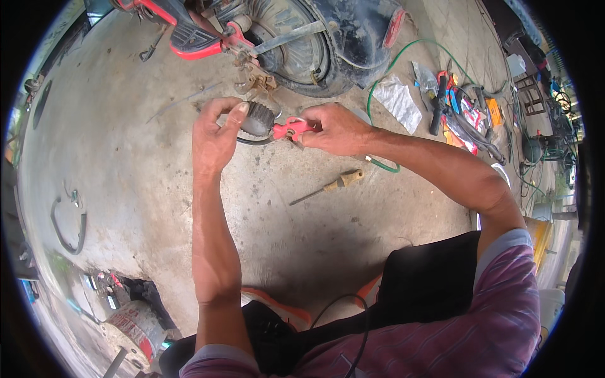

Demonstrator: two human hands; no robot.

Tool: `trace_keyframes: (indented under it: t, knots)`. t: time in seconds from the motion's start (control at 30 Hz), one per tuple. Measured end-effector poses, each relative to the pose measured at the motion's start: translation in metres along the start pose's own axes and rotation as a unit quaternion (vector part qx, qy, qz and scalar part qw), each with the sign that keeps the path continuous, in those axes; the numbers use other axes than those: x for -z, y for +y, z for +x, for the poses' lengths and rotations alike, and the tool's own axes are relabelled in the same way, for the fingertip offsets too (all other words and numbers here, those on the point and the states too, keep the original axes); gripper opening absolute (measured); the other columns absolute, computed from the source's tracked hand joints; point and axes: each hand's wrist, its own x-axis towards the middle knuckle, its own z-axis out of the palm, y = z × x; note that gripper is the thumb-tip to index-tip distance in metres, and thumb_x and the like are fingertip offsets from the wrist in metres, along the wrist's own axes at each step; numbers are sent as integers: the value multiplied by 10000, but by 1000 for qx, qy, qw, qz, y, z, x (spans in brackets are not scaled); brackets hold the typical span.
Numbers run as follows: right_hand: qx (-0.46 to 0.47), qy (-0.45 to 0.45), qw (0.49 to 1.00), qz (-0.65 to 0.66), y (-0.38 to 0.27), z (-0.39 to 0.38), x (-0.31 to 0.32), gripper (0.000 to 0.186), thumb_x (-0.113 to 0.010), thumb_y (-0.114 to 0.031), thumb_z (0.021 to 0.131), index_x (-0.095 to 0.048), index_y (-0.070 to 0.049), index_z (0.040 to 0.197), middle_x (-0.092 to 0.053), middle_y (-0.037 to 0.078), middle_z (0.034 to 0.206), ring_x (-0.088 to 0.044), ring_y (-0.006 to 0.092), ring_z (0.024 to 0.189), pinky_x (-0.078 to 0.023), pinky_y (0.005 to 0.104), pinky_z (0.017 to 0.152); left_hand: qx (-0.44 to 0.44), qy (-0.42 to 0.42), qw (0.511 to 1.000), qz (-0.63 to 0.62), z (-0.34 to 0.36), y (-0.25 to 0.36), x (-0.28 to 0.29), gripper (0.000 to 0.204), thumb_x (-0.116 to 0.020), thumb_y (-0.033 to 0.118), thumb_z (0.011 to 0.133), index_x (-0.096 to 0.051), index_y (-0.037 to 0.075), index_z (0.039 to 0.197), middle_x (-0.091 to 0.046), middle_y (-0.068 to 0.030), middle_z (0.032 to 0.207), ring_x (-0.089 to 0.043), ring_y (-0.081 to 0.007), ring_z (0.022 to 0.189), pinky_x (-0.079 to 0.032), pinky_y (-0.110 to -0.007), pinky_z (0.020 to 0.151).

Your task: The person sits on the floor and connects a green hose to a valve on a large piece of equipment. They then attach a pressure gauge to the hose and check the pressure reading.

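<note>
My left hand (216, 135) pinches a dark, round metal part (259, 120) with a ribbed side, the thumb on its upper edge. Just right of it, my right hand (337, 129) is closed around a red tool (292, 128) that looks like an air blow gun. The tool's front end points at the ribbed part and is close to it; I cannot tell whether they touch. My fingers cover the grip. A green hose (386, 167) shows by my right wrist. Below the hands, a screwdriver (328, 187) with a yellowish handle lies on the concrete floor.
A motorcycle's rear wheel (287, 41) and red-trimmed body stand beyond my hands. Right of it lie a white cloth (398, 103) and a pile of tools and packets (463, 116). A bent dark tube (68, 233) lies at left, a worn metal canister (133, 331) at lower left.
</note>
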Motion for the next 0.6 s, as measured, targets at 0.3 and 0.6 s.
trace_keyframes:
  t: [0.3,0.6]
  knots:
    - [-96,-88,978,160,-37,0,33,394,-719,-369,880,-752,-12,1044,-716,65,882,-625,156,753,-506,332,686,-181,47,972,144,-5,54,-24,635,-826,256,820,-581,63,1374,-525,-176,1430,-537,-370,1263,-455,-453,1042]
    - [-69,-172,922,340,-37,-17,30,551,-660,-457,974,-634,-14,1299,-724,84,1072,-663,124,850,-519,297,759,107,56,952,-282,3,22,-11,372,-710,309,971,-658,24,1205,-693,-39,894,-600,-86,670,-426,-241,523]
